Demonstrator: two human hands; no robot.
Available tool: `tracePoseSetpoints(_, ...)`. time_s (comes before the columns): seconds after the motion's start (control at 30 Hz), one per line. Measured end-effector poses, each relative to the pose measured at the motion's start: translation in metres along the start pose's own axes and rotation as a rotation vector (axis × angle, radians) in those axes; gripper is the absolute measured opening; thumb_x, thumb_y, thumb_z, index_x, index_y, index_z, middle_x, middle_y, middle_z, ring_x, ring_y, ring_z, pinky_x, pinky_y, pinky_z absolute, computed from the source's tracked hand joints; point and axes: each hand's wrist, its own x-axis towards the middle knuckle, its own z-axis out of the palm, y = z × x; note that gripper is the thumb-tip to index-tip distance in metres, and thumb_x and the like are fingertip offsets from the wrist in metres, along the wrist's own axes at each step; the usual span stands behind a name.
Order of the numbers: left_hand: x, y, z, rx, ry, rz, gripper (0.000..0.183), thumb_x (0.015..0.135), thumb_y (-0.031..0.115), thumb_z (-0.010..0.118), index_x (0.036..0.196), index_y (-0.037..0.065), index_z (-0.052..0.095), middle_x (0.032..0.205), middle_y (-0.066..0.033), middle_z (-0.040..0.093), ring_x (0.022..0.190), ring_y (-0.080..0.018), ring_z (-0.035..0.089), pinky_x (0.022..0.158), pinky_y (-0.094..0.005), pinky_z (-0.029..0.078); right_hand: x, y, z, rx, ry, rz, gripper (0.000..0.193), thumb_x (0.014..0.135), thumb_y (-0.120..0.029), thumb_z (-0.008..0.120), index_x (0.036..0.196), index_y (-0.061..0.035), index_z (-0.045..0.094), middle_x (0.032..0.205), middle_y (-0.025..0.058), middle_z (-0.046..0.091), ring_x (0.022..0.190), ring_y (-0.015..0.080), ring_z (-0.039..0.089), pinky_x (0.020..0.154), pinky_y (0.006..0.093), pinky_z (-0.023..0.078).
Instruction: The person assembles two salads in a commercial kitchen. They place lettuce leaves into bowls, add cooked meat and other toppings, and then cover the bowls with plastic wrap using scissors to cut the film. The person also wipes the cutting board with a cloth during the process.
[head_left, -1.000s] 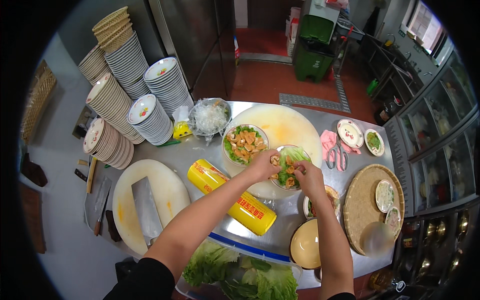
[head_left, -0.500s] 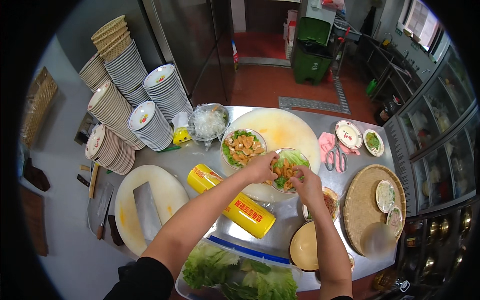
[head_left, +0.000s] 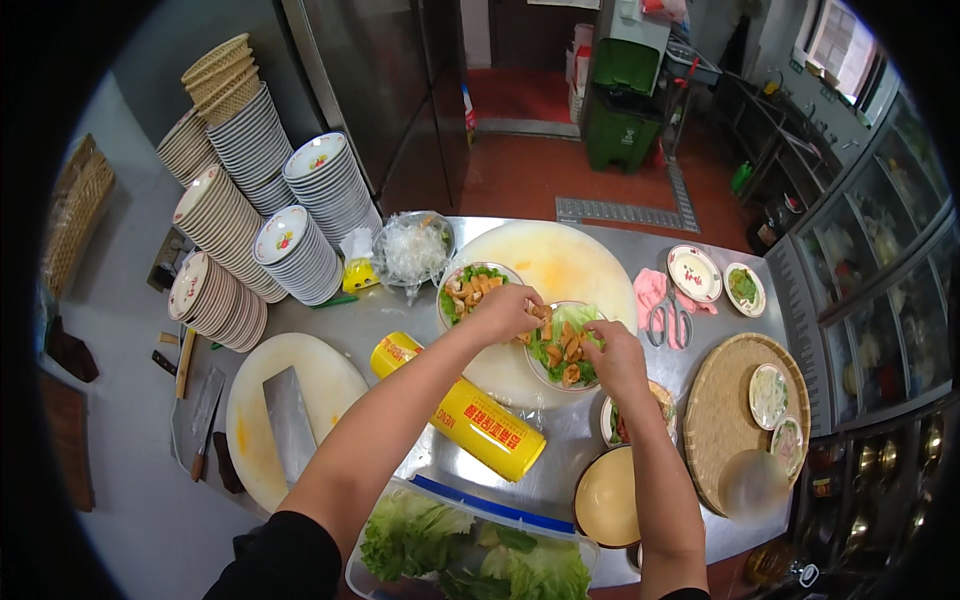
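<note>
A small plate [head_left: 566,345] with green leaves and brown fried pieces sits on a round pale cutting board [head_left: 570,262]. My left hand [head_left: 505,312] pinches brown fried pieces at the plate's left rim. My right hand [head_left: 614,355] rests fingers-down on the food at its right side. Just behind the left hand stands a second plate [head_left: 470,285] of leaves and fried pieces.
A yellow cling-film box [head_left: 460,408] lies left of my arms. A tub of lettuce [head_left: 465,545] is at the near edge. Stacks of plates [head_left: 300,225], a bowl of white noodles [head_left: 414,248], a cleaver [head_left: 290,425] on a round board, scissors [head_left: 672,318] and a woven tray [head_left: 735,410] surround the metal counter.
Both hands stayed at the small plate, shifting fried pieces on it. The view moved slightly.
</note>
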Motion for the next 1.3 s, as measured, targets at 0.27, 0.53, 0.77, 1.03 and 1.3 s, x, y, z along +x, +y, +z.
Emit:
tracePoseSetpoints(0.27, 0.018, 0.019, 0.002, 0.405, -0.06, 0.05, 0.025, 0.075, 0.008, 0.062, 0.098, 0.012, 0.07, 0.099, -0.0135, 0.065, 0.092, -0.0315, 0.062, 0.079, -0.0404, 0.05, 0.007, -0.01, 0.011, 0.004, -0.128, -0.238, 0.035, 0.077, -0.011, 0.067, 0.111, -0.0063, 0.06, 0.1, 0.0171, 0.061, 0.093, 0.0355, 0.059, 0.079, 0.0418, 0.048)
tracePoseSetpoints(0.53, 0.029, 0.021, -0.006, 0.406, -0.032, 0.083, 0.01, 0.071, 0.009, 0.067, 0.081, 0.008, 0.069, 0.087, -0.0121, 0.067, 0.084, -0.0297, 0.064, 0.074, -0.0399, 0.051, 0.018, -0.015, 0.019, 0.07, -0.015, -0.068, 0.024, 0.078, -0.013, 0.066, 0.1, -0.0053, 0.065, 0.093, 0.0182, 0.062, 0.084, 0.0353, 0.061, 0.075, 0.0415, 0.049)
tracePoseSetpoints(0.77, 0.028, 0.015, -0.031, 0.215, 0.01, 0.007, 0.018, 0.069, 0.012, 0.071, 0.086, 0.008, 0.071, 0.084, -0.0105, 0.068, 0.078, -0.0259, 0.065, 0.073, -0.0354, 0.05, 0.034, -0.027, 0.039, -0.063, -0.117, -0.136, 0.023, 0.074, -0.016, 0.07, 0.094, -0.0039, 0.069, 0.087, 0.016, 0.064, 0.078, 0.0313, 0.063, 0.072, 0.0401, 0.05)
tracePoseSetpoints(1.03, 0.036, 0.017, -0.01, 0.048, -0.096, 0.059, 0.021, 0.069, 0.018, 0.076, 0.086, 0.006, 0.07, 0.084, -0.0134, 0.068, 0.081, -0.0266, 0.065, 0.075, -0.0347, 0.051, 0.037, 0.001, 0.016, 0.273, 0.132, -0.004, 0.02, 0.079, -0.014, 0.063, 0.094, -0.004, 0.069, 0.086, 0.0158, 0.066, 0.077, 0.0293, 0.064, 0.071, 0.0371, 0.05)
tracePoseSetpoints(1.3, 0.044, 0.027, 0.023, 0.28, -0.093, -0.043, 0.025, 0.069, 0.023, 0.075, 0.084, 0.004, 0.07, 0.082, -0.0146, 0.068, 0.079, -0.029, 0.065, 0.072, -0.0375, 0.051, 0.006, 0.035, -0.016, 0.16, 0.098, 0.134, 0.018, 0.082, -0.014, 0.06, 0.095, -0.0056, 0.07, 0.083, 0.0161, 0.067, 0.077, 0.0298, 0.065, 0.071, 0.0365, 0.049)
